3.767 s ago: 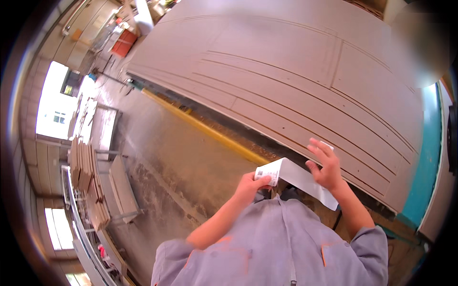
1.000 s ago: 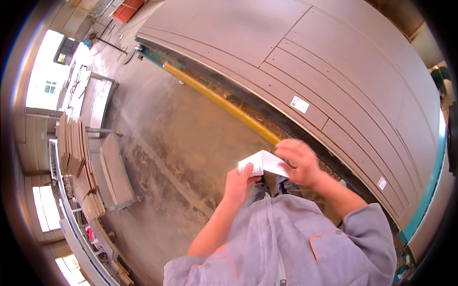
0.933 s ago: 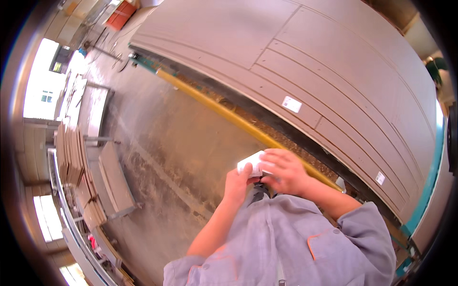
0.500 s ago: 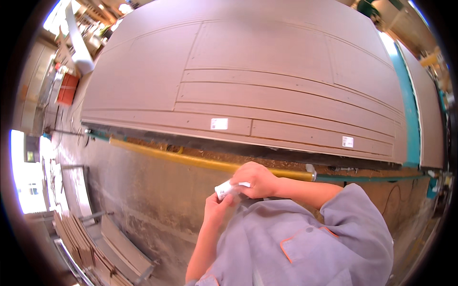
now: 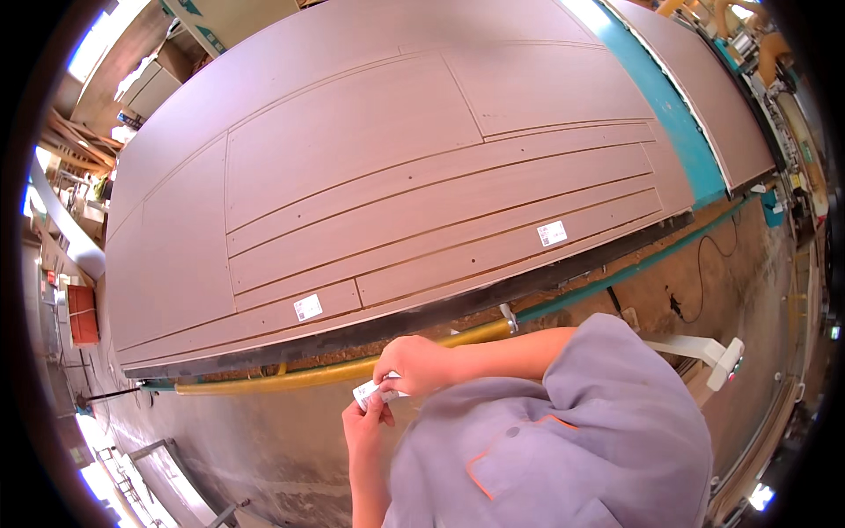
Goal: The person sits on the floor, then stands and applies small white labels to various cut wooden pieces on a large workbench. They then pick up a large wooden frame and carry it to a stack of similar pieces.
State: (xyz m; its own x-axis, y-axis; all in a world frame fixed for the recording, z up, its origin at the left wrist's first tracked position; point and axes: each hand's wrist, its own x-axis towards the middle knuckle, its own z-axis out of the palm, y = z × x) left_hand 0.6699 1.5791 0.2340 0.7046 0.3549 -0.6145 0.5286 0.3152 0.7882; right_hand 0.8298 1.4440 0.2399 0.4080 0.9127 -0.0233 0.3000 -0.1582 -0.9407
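Observation:
Close to my body, in front of the board's near edge, both hands meet at a small bundle of white printed labels point(image 5: 363, 395). My left hand point(image 5: 369, 424) pinches it from below between thumb and fingers. Bent over its upper side, my right hand point(image 5: 415, 366) has its fingertips closed on the white paper; whether it grips a separate label, I cannot tell. Beyond them lies a large brown board point(image 5: 343, 141), cut by grooves into rectangular panels. One white label point(image 5: 308, 307) is stuck on a narrow strip at the near left, and another label point(image 5: 552, 233) sits farther right.
A yellow tube point(image 5: 290, 379) runs along the table's dark near edge, above dusty debris. Right of the board is a teal strip point(image 5: 678, 132) with a second brown board point(image 5: 695, 88) past it. A white arm-like fixture point(image 5: 704, 349) stands by my right side; a black cable point(image 5: 701, 273) trails on the floor.
My view has turned to the right, so the board appears tilted and the white fixture shows. Both hands stay together on the labels, the right fingers still closed at the paper.

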